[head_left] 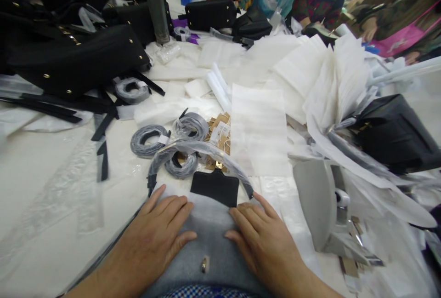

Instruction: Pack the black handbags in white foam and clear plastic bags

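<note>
Right in front of me is a dark handbag covered by a translucent white wrapping sheet (210, 236); a small gold clasp (204, 265) shows through near my body. My left hand (156, 226) lies on the left of the sheet, fingers extended and thumb apart. On the right side rests my right hand (260, 231), its fingers stretched over the sheet and its index finger by the end of the handle. The plastic-wrapped handle (203, 145) arches beyond both hands. Inside that arch a black tag (215, 186) hangs from a gold fitting.
Several coiled wrapped straps (150, 140) and brown paper tags (220, 134) lie ahead. White sheets (258, 128) spread beyond. At right stand a grey tape dispenser (320, 206) and a black bag (396, 132). Black bags (79, 59) fill the left, near a metal post (155, 8). Other people work opposite.
</note>
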A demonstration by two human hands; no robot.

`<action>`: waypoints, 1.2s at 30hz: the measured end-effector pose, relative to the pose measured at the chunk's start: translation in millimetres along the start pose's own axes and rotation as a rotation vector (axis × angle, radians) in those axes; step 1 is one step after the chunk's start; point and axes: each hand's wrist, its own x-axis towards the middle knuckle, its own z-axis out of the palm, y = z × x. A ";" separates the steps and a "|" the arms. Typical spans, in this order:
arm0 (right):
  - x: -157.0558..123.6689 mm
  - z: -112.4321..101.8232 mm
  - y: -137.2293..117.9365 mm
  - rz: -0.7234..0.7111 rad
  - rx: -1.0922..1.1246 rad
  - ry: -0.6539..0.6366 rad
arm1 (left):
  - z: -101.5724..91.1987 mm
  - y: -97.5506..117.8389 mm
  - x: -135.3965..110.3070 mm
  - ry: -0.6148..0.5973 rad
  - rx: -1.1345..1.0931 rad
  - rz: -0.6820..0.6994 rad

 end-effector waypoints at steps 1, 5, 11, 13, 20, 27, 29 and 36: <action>0.3 -3.2 0.7 -0.019 0.017 0.011 | -3.1 -1.2 1.9 0.002 -0.031 0.002; -2.4 -12.9 3.2 -0.061 0.130 0.018 | -18.9 -5.9 3.8 -0.039 -0.215 0.043; 4.5 -4.7 5.6 0.095 0.096 -0.176 | -9.6 -13.8 6.4 -0.068 -0.218 0.040; 11.6 1.2 7.0 0.141 0.032 -0.244 | 1.0 -17.1 10.8 -0.091 -0.166 0.031; 25.9 14.3 8.8 0.159 -0.117 -0.274 | 22.7 -19.1 16.2 -0.198 -0.035 0.014; 20.9 23.8 5.4 0.141 -0.116 -0.265 | 23.1 9.6 12.9 0.087 0.115 0.146; 19.2 27.2 5.9 0.153 -0.109 -0.257 | 20.2 16.3 9.6 0.146 0.085 0.216; 21.5 12.6 9.9 0.209 0.121 -0.212 | 9.2 20.0 -7.7 -0.003 0.205 0.334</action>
